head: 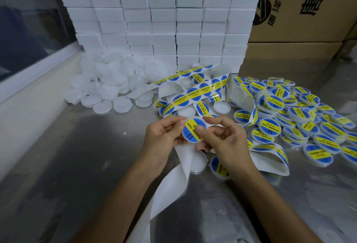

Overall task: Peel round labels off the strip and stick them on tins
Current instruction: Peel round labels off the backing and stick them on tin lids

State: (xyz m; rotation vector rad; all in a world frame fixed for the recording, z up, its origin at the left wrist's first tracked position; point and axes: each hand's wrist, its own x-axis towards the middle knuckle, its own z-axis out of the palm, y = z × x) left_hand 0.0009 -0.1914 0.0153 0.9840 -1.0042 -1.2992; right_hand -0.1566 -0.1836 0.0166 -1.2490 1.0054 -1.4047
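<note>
My left hand (164, 136) holds a small round white tin (193, 129) by its left edge, above the middle of the metal table. A blue and yellow round label covers the tin's top. My right hand (226, 138) holds the tin's right side, thumb pressing on the label. The label strip (193, 96) curls across the table behind the hands, with several labels on it. Its bare white backing (173, 183) trails down towards me under my wrists.
Plain white tins (108, 86) lie heaped at the back left. Labelled tins (301, 115) are piled on the right. A wall of white boxes (154, 20) stands behind, with cardboard cartons (301, 20) at the back right. A window ledge (34, 72) runs along the left.
</note>
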